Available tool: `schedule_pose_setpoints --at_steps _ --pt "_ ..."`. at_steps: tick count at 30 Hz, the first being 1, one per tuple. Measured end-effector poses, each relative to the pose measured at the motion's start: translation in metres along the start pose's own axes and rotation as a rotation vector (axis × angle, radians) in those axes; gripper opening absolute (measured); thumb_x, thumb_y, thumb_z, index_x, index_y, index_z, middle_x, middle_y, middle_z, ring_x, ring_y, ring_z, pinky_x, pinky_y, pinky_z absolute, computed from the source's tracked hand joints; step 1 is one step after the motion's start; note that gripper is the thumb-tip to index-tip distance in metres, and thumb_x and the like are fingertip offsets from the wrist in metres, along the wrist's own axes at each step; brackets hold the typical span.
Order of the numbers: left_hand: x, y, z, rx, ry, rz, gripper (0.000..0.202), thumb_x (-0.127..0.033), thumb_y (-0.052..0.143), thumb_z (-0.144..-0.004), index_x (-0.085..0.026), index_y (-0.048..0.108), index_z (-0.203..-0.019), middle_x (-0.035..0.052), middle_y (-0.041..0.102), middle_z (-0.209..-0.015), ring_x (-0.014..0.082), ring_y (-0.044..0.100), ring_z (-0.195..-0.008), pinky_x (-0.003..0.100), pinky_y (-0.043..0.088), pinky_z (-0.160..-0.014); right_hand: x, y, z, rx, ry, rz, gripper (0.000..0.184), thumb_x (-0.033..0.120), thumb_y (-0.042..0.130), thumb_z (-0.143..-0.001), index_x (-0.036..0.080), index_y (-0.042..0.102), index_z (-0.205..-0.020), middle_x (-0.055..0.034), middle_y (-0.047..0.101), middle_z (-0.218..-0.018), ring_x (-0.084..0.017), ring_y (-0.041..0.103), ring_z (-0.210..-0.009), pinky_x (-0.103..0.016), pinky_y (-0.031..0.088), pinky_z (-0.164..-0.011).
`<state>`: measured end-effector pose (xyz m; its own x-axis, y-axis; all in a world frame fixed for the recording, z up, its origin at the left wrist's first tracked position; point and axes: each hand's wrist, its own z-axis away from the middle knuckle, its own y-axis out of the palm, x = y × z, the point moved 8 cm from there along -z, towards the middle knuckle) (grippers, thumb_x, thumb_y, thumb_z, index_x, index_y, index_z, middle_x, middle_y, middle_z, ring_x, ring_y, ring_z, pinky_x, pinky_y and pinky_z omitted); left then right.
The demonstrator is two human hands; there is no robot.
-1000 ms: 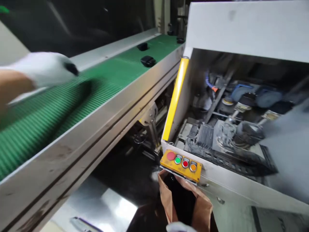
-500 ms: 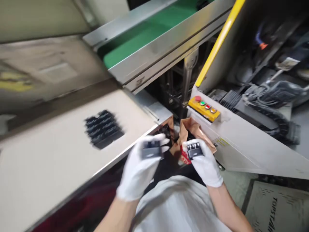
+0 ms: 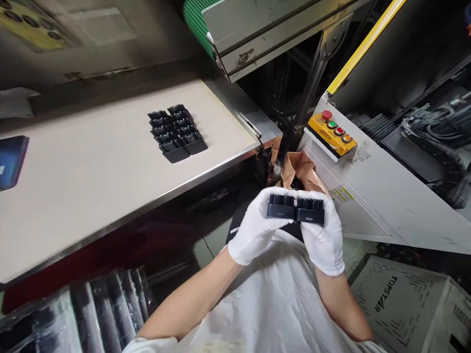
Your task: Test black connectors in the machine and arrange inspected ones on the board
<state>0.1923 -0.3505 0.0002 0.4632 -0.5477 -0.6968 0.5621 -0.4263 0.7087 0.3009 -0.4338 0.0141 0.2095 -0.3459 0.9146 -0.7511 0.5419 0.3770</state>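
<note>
Both of my hands wear white gloves and are raised in front of my chest. My left hand (image 3: 253,230) grips a black moulded plastic part (image 3: 280,206). My right hand (image 3: 322,240) grips a second black plastic part (image 3: 311,210). The two parts are held side by side, touching end to end. On the beige worktable (image 3: 91,166) to my left lies a neat block of several similar black parts (image 3: 177,131), well apart from my hands.
A green conveyor belt (image 3: 195,17) ends above the table's far corner. A yellow button box (image 3: 332,133) sits on the white machine to the right, with a brown paper bag (image 3: 301,171) below it. A dark tablet (image 3: 11,159) lies at the table's left edge. A grey crate (image 3: 408,304) stands at lower right.
My left hand came off the green conveyor with a black part and both hands met at my chest. The two parts, apart half a second ago, now sit together. The view swung down and left.
</note>
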Motion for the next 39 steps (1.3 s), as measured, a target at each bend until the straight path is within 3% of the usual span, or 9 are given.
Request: schedule_pose_setpoints --at_steps 8,11,18,21,24,28,32,36,39 --pt "0.016 -0.009 -0.02 0.009 -0.104 0.053 0.048 -0.02 0.099 -0.066 -0.024 0.076 -0.108 0.0017 0.075 -0.107 0.0158 0.069 -0.098 0.027 0.058 -0.089 -0.01 -0.012 -0.012 -0.013 0.04 0.07 0.04 0.025 0.084 -0.085 0.031 0.072 -0.123 -0.0015 0.077 -0.125 -0.019 0.072 -0.12 -0.039 0.058 -0.111" --pt "0.017 -0.009 -0.033 0.006 -0.132 0.06 0.048 -0.019 0.099 -0.065 -0.024 0.076 -0.107 0.0015 0.075 -0.106 0.0151 0.069 -0.096 0.026 0.058 -0.087 -0.014 -0.018 -0.022 -0.031 0.068 0.112 0.044 0.025 0.086 -0.083 0.032 0.07 -0.124 -0.002 0.076 -0.127 -0.021 0.072 -0.12 -0.043 0.057 -0.113" --pt "0.006 -0.008 -0.055 -0.015 -0.085 -0.045 0.046 -0.014 0.095 -0.067 -0.023 0.076 -0.107 0.0034 0.075 -0.112 0.0203 0.07 -0.106 0.032 0.057 -0.096 -0.012 -0.016 -0.046 -0.036 0.041 0.199 0.043 0.018 0.081 -0.085 0.03 0.071 -0.124 -0.0025 0.077 -0.125 -0.021 0.073 -0.119 -0.041 0.06 -0.109" --pt "-0.007 -0.008 -0.057 -0.064 0.041 -0.273 0.044 -0.007 0.087 -0.071 -0.022 0.075 -0.111 0.004 0.076 -0.115 0.0227 0.07 -0.111 0.036 0.055 -0.104 -0.004 -0.009 -0.051 -0.056 -0.029 0.487 0.044 0.01 0.074 -0.085 0.03 0.072 -0.124 -0.0013 0.078 -0.124 -0.02 0.074 -0.117 -0.037 0.062 -0.107" --pt "-0.017 -0.003 -0.057 -0.098 0.177 -0.534 0.048 0.0 0.071 -0.073 -0.021 0.074 -0.117 0.0048 0.076 -0.123 0.0236 0.069 -0.119 0.038 0.052 -0.112 0.01 0.008 -0.051 -0.035 -0.221 0.944 0.054 0.005 0.062 -0.086 0.027 0.068 -0.135 -0.0045 0.076 -0.131 -0.022 0.072 -0.123 -0.038 0.061 -0.109" --pt "-0.014 -0.001 -0.059 -0.079 0.197 -0.658 0.062 -0.001 0.059 -0.075 -0.019 0.068 -0.133 0.0064 0.071 -0.137 0.0245 0.066 -0.128 0.041 0.048 -0.118 0.011 0.028 -0.054 0.07 -0.35 1.279 0.066 0.006 0.05 -0.088 0.019 0.053 -0.152 -0.0129 0.071 -0.141 -0.025 0.069 -0.131 -0.042 0.062 -0.108" --pt "-0.006 -0.009 -0.064 -0.056 0.132 -0.551 0.07 -0.003 0.056 -0.071 -0.017 0.063 -0.139 0.0078 0.068 -0.143 0.0264 0.061 -0.135 0.044 0.041 -0.124 0.004 0.029 -0.057 0.149 -0.33 1.304 0.074 0.006 0.05 -0.086 0.018 0.045 -0.158 -0.0145 0.068 -0.146 -0.026 0.066 -0.135 -0.043 0.061 -0.111" --pt "0.011 -0.011 -0.068 0.024 -0.126 -0.163 0.081 -0.005 0.059 -0.059 -0.019 0.062 -0.139 0.0065 0.069 -0.137 0.029 0.063 -0.128 0.044 0.047 -0.118 -0.006 0.024 -0.053 0.173 -0.333 1.221 0.078 0.014 0.055 -0.091 0.021 0.034 -0.166 -0.0145 0.063 -0.151 -0.029 0.066 -0.135 -0.046 0.061 -0.11" --pt "0.019 -0.009 -0.067 0.042 -0.281 0.03 0.079 -0.004 0.062 -0.06 -0.024 0.065 -0.136 0.0037 0.07 -0.13 0.0257 0.066 -0.115 0.041 0.051 -0.11 -0.013 0.016 -0.045 0.103 -0.377 1.14 0.072 0.023 0.057 -0.098 0.025 0.034 -0.166 -0.0135 0.063 -0.152 -0.03 0.066 -0.135 -0.048 0.061 -0.109"
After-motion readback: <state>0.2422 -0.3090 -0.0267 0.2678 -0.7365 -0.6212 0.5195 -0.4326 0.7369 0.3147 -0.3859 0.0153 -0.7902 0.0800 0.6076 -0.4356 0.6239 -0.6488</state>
